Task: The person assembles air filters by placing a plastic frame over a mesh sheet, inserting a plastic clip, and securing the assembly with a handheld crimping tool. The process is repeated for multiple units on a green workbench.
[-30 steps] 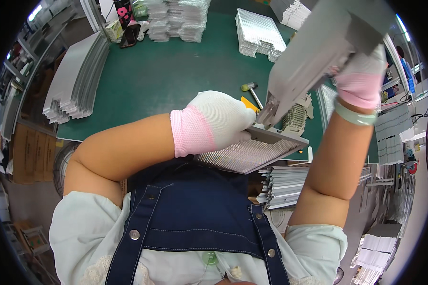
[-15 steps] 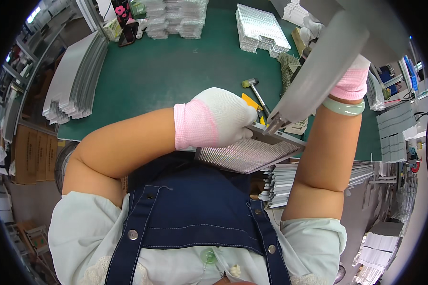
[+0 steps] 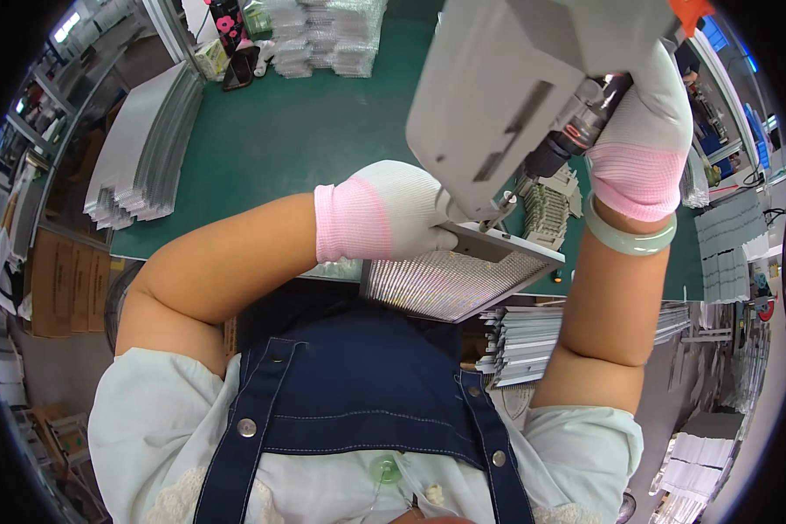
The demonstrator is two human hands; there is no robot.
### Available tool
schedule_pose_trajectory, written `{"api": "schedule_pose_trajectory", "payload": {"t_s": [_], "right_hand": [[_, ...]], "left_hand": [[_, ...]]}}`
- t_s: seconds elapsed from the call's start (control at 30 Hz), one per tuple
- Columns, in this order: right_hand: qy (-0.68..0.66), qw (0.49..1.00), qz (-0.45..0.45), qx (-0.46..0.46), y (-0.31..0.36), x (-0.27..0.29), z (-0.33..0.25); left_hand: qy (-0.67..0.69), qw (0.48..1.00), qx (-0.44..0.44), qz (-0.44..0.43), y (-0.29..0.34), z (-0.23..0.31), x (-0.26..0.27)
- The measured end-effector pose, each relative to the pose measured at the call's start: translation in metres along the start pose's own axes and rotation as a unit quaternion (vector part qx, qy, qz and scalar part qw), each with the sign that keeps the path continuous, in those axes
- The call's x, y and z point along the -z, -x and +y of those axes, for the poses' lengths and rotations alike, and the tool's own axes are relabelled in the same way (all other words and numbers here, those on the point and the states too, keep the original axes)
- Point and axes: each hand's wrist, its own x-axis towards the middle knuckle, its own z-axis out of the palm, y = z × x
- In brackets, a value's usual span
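Observation:
My left hand, in a white glove with a pink cuff, closes on the upper edge of a framed metal mesh panel. The panel stands tilted at the near edge of the green table. At upper right, my gloved right hand grips a large grey power screwdriver, its fingers mostly hidden behind the tool. Its narrow tip points down at the panel's top frame rail, close beside my left fingers. Whether the tip touches the rail I cannot tell. Pale ridged plastic parts lie just beyond, partly covered by the tool.
Stacked flat metal strips stand at the table's left edge. Clear-wrapped bundles and a phone lie at the back. More metal strips are piled below the table edge on the right. The green tabletop spans the middle.
The power screwdriver has swung left and turned, its tip now over the panel's rail. It now covers the hammer seen before. My left hand and the panel have barely moved.

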Motion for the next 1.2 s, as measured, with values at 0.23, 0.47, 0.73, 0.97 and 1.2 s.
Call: {"api": "schedule_pose_trajectory", "payload": {"t_s": [0.23,0.47,0.73,0.97,1.2], "right_hand": [[0.054,0.993,-0.056,0.094,-0.027,-0.007,-0.064],[0.142,0.968,0.078,0.191,0.106,0.051,0.021],[0.101,0.877,0.468,-0.041,0.147,0.19,0.062],[0.289,0.77,0.556,-0.118,0.184,0.486,0.03],[0.243,0.701,0.646,-0.179,0.157,0.454,0.035]], "left_hand": [[-0.012,0.993,0.057,-0.104,0.005,0.026,0.091],[-0.013,0.97,0.1,0.221,-0.018,0.076,0.119],[0.069,0.986,-0.145,-0.04,-0.036,0.045,-0.027],[0.124,0.984,0.116,-0.046,0.057,-0.03,-0.04],[0.089,0.964,0.249,-0.041,0.112,-0.035,-0.042]]}}
